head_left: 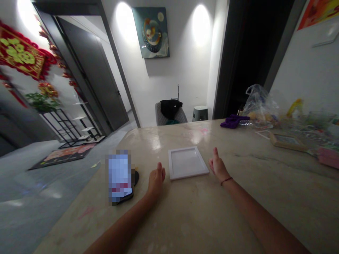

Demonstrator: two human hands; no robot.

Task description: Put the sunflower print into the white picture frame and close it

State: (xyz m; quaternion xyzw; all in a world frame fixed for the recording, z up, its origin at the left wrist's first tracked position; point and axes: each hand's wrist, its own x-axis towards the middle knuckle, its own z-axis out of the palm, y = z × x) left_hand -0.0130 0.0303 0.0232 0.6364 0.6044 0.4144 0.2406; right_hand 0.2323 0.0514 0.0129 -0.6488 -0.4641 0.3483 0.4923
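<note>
A white square frame [187, 163] lies flat on the marble-patterned table [185, 218]. Just left of it is my left hand [156, 176], its thumb pointing up and its fingers curled into a fist, with nothing seen in them. My right hand [218, 165] is beyond the frame's right side in the same thumb-up fist, also holding nothing visible; a thin dark red band circles that wrist. Neither hand touches the frame. Left of my left hand stands a phone [119, 176], its lit screen pixelated, on a dark base.
Toward the table's right side are a purple cloth [233, 121], a clear plastic bag [261, 104], a wooden frame [287, 141] and a pink item [328, 157]. Past the far edge stand a chair [159, 113] with black fabric and a grey stool [200, 113].
</note>
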